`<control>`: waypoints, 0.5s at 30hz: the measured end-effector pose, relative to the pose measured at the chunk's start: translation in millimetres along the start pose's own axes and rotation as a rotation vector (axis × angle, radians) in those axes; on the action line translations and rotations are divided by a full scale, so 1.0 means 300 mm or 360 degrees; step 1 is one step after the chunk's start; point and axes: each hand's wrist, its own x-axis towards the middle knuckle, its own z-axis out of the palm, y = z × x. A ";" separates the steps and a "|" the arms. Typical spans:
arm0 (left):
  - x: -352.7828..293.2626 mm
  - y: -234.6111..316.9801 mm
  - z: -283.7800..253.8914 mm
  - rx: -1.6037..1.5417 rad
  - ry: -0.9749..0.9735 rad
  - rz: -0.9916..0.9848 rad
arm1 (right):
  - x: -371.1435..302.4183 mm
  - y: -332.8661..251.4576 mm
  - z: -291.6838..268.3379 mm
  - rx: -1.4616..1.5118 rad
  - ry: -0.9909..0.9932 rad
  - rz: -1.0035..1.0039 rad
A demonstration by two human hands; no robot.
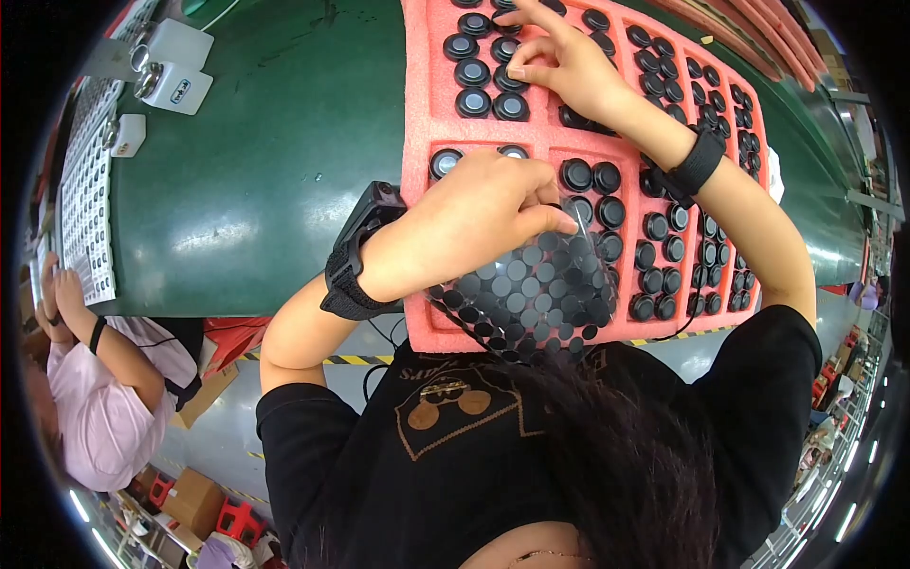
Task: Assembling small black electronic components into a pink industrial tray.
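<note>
A pink foam tray [414, 133] lies before me, its compartments filled with rows of black round parts [462, 46]; many on the left show a grey disc on top. My left hand [479, 204] is closed on the upper edge of a clear plastic bag [540, 294] full of small flat black discs, resting over the tray's near-left part. Farther up, my right hand [573, 71] pinches thumb and forefinger together at a black round part in the far-left compartment, other fingers stretched out. Whatever sits between those fingertips is too small to make out.
The tray rests on a green tabletop [256, 180]. At the far left stand small white bottles [178, 88] beside a white sheet of small parts [87, 209]. Another person [104, 398] works there. Pink foam strips [758, 38] lie at the far right.
</note>
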 end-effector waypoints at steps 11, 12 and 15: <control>-0.003 0.001 -0.015 0.0060 -0.0082 -0.0055 | 0.026 0.032 -0.015 0.0297 0.0063 -0.0284; -0.004 0.001 -0.016 0.0060 -0.0092 -0.0065 | 0.020 0.032 -0.023 0.0297 0.0060 -0.0288; -0.005 0.002 -0.018 0.0056 -0.0112 -0.0087 | -0.010 0.018 -0.045 0.0223 -0.0017 0.0141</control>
